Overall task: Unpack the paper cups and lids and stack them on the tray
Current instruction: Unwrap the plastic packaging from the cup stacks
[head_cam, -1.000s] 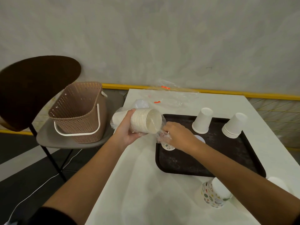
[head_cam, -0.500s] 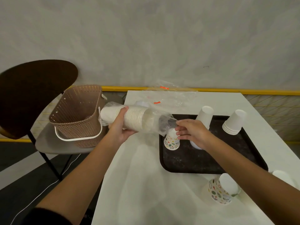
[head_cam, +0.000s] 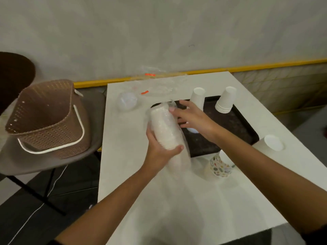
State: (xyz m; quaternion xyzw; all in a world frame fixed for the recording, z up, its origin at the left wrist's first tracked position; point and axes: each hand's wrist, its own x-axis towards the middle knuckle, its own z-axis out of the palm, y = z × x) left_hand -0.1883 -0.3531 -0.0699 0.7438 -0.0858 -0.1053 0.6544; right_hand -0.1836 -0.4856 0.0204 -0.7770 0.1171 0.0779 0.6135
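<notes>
My left hand (head_cam: 159,152) has its fingers and thumb curled round the lower end of a wrapped pack of cups (head_cam: 164,126). It holds the pack tilted above the table (head_cam: 177,209), at the left edge of the tray (head_cam: 235,124). The clear wrap covers the whole pack, so these cups are not unpacked yet.

My right hand (head_cam: 192,119) is at the upper end of the pack. Its fingers are spread and almost straight, and the thumb tip touches the wrap near the twisted top. I cannot see it pinching the wrap, so I judge it is about to take hold and open the pack.

On the tray two stacks of white cups stand upside down, a taller stack (head_cam: 198,98) just behind the right hand and a second stack (head_cam: 225,101) at the far right corner. One more white thing sits on the tray under the right hand, mostly hidden.

A good part of the work is left, I think. A patterned cup (head_cam: 220,167) and a white cup (head_cam: 272,143) are on the table beside the tray, not on it. A round clear bundle (head_cam: 127,102), maybe the lids, lies on the table to the left. Empty wrappers (head_cam: 159,87) lie at the far edge. A brown basket (head_cam: 46,117) stands on the chair (head_cam: 53,160) beside the table.
</notes>
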